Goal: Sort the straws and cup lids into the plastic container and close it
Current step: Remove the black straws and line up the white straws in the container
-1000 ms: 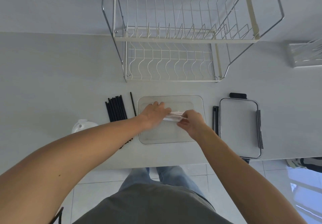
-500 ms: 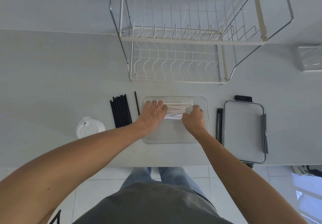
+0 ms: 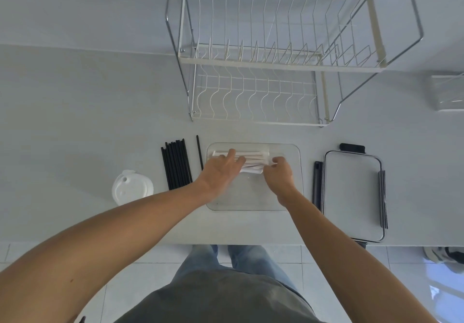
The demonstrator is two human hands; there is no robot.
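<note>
Flanking my clear rectangular plastic container (image 3: 288,197) are loose black plastic straws (image 3: 177,164), a white round cup lid (image 3: 131,187) and the clip-edged container lid (image 3: 351,194); a white wire dish rack (image 3: 263,71) stands behind. My left hand (image 3: 221,172) lies flat, fingers spread, on white paper-wrapped straws (image 3: 253,158) inside; my right hand (image 3: 278,172) pinches their end. They've shifted toward the far wall.

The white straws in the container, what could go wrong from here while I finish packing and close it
The white straws lie loosely fanned at the far end of the plastic container under your left hand and right hand; one riding up could jam the container lid. The black straws look about as long as the container, so they may fit tightly. The cup lid still needs floor space.
</note>
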